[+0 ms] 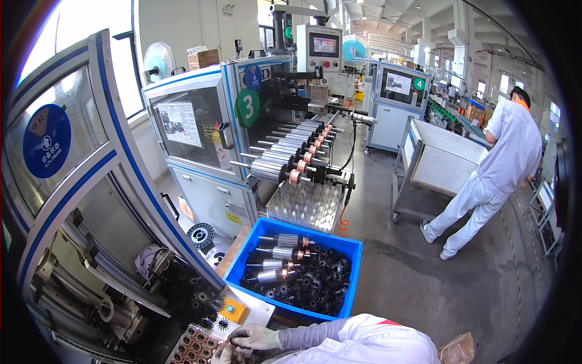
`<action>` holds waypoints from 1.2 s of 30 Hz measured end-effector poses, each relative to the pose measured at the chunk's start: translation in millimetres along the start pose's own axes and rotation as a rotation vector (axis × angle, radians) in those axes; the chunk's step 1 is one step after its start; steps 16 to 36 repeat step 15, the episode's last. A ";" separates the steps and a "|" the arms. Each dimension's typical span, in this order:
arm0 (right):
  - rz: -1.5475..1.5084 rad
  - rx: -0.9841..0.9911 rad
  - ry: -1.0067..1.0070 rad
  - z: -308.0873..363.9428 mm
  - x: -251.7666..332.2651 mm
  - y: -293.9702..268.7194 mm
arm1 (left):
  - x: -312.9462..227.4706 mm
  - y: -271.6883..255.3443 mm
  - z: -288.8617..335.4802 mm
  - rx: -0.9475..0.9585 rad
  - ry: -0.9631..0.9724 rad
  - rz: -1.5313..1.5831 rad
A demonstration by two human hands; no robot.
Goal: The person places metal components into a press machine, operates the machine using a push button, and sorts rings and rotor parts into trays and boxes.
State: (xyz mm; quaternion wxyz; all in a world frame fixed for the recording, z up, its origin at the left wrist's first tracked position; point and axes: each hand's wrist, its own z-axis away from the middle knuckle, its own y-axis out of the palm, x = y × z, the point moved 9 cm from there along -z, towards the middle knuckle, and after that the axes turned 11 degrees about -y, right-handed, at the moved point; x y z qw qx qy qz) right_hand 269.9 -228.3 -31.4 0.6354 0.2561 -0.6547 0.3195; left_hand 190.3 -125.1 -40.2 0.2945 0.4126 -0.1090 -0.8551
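Note:
At the lower edge my gloved right hand (257, 337) reaches in from the right, its fingers bent together near a small dark piece. Beside it is my gloved left hand (223, 354), partly cut off by the frame's edge. Both hands are closed close together; what they hold is too small to make out. They are right next to a tray of copper-coloured rings (197, 347). Black star-shaped parts (203, 297) lie heaped just beyond. A blue bin (357, 267) stands ahead, holding more black star-shaped parts and several motor armatures (285, 253).
An orange box with a button (233, 309) sits by the tray. A framed machine door (109, 121) rises at left. Ahead, a machine (206, 176) carries a row of armatures (291, 151). A white cart (442, 164) and a person in pale workwear (506, 145) stand right.

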 end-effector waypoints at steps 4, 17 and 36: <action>-0.006 -0.012 -0.003 1.3 -7.8 1.8 | 1.2 2.2 3.7 0.004 0.007 -0.012; -0.189 0.141 0.065 0.1 2.4 68.0 | -30.1 -20.5 24.3 -0.011 0.162 -0.243; -0.189 0.141 0.065 0.1 2.4 68.0 | -30.1 -20.5 24.3 -0.011 0.162 -0.243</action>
